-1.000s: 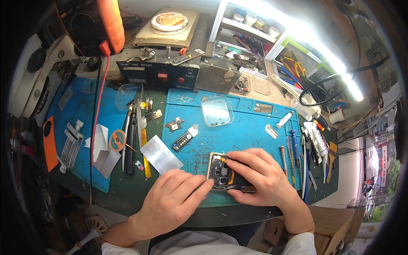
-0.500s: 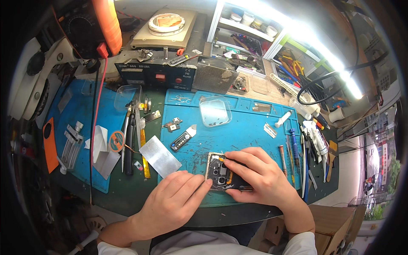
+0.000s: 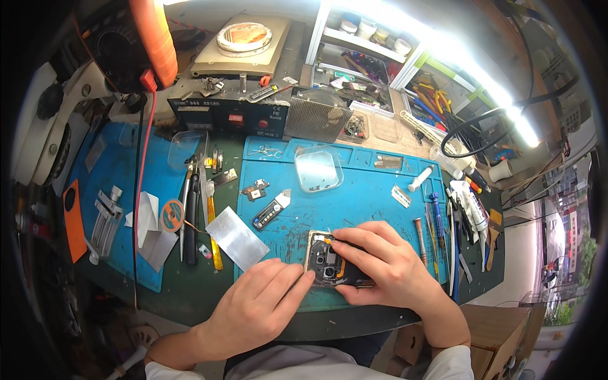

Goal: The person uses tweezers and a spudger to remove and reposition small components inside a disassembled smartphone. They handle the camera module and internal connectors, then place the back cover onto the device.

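A phone with its back off (image 3: 324, 259), showing black inner parts, two camera rings and orange flex cable, lies on the blue mat (image 3: 370, 190) at lower middle. My right hand (image 3: 386, 269) grips it from the right, two fingers over the upper part, thumb at the lower edge. My left hand (image 3: 263, 301) has curled fingers held together against the phone's left edge; its thumb is hidden. A silver metal sheet (image 3: 235, 237) lies just left of the phone, with a small black pointed packet (image 3: 269, 212) behind that.
Tools (image 3: 472, 215) line the mat's right side; more tools (image 3: 193, 215) and a solder-wick spool (image 3: 172, 214) lie left. A clear tub (image 3: 316, 164) stands behind the phone. Along the back are dark equipment (image 3: 209, 117) and shelves (image 3: 367, 47). A microscope (image 3: 44, 145) and hanging red lead (image 3: 144, 145) are left.
My hands and the phone keep almost the same grip and place, shifted only very slightly. The whole view has moved slightly, with the bench's back appearing a little lower and further left.
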`<state>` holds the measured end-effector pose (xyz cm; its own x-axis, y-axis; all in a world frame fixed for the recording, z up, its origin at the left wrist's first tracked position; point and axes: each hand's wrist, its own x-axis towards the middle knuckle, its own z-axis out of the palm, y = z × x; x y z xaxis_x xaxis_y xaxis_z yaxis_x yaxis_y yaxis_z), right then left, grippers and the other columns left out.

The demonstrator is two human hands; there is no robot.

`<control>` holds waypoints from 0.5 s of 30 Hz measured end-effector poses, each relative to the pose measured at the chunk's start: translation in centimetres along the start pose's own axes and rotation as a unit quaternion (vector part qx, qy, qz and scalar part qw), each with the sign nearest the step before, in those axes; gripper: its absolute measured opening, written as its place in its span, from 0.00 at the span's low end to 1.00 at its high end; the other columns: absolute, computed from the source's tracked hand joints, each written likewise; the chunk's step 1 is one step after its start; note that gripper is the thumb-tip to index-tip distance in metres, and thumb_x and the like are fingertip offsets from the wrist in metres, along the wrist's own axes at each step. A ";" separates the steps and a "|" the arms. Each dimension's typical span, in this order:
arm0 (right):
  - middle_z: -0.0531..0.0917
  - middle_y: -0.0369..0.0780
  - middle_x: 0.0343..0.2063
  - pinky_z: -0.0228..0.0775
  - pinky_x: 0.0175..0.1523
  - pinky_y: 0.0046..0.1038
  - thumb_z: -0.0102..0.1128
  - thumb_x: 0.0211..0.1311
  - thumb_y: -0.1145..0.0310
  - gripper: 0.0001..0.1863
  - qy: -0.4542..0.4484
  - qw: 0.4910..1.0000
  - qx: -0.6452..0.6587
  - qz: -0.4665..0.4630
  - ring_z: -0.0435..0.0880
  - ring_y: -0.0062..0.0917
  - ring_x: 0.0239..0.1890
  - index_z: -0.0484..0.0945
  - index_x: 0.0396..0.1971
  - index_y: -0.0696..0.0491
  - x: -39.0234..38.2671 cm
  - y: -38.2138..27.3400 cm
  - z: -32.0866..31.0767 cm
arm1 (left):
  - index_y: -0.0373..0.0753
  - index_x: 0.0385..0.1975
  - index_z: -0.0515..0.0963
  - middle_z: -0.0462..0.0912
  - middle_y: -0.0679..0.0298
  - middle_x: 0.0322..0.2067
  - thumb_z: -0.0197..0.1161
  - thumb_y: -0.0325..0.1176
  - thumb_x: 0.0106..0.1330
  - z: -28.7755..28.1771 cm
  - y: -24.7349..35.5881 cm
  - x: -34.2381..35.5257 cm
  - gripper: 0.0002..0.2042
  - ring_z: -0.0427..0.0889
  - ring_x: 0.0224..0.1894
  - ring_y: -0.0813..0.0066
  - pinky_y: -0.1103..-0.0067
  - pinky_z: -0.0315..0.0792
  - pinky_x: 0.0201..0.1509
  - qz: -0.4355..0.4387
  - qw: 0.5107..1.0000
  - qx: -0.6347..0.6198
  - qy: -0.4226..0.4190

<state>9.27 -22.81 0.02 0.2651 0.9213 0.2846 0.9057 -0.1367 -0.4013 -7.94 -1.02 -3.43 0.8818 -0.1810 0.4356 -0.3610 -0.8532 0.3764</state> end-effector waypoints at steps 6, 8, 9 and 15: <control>0.84 0.46 0.59 0.83 0.60 0.39 0.83 0.49 0.65 0.34 -0.003 1.000 0.004 -0.007 0.86 0.41 0.53 0.85 0.56 0.63 0.0 0.2 0.1 | 0.30 0.54 0.87 0.84 0.54 0.52 0.71 0.22 0.58 -0.2 0.0 0.2 0.21 0.85 0.52 0.55 0.64 0.85 0.58 0.018 1.000 0.012 -0.014; 0.84 0.46 0.59 0.83 0.60 0.39 0.83 0.49 0.65 0.34 -0.005 1.000 0.006 -0.008 0.86 0.41 0.53 0.84 0.56 0.64 0.0 0.2 0.1 | 0.28 0.54 0.86 0.84 0.53 0.52 0.69 0.24 0.61 -0.1 -0.1 0.1 0.20 0.84 0.54 0.56 0.65 0.84 0.63 0.031 0.999 0.029 -0.020; 0.84 0.46 0.59 0.83 0.60 0.39 0.83 0.49 0.65 0.34 -0.006 1.000 0.004 -0.006 0.86 0.41 0.53 0.84 0.56 0.64 0.1 0.2 0.0 | 0.27 0.54 0.86 0.83 0.52 0.53 0.67 0.25 0.62 -0.1 -0.1 0.1 0.19 0.83 0.56 0.56 0.65 0.83 0.65 0.037 0.998 0.038 -0.023; 0.83 0.46 0.59 0.83 0.60 0.39 0.82 0.49 0.65 0.34 -0.020 1.000 0.009 0.008 0.86 0.41 0.53 0.84 0.56 0.64 0.1 0.1 -0.2 | 0.29 0.55 0.86 0.84 0.53 0.53 0.70 0.23 0.60 0.1 -0.2 0.2 0.21 0.84 0.53 0.55 0.64 0.85 0.61 0.025 0.999 0.015 -0.026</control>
<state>9.48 -22.81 0.19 0.2658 0.9326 0.2440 0.8956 -0.1453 -0.4204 -7.63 -0.95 -3.45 0.8778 -0.2474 0.4103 -0.3960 -0.8566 0.3308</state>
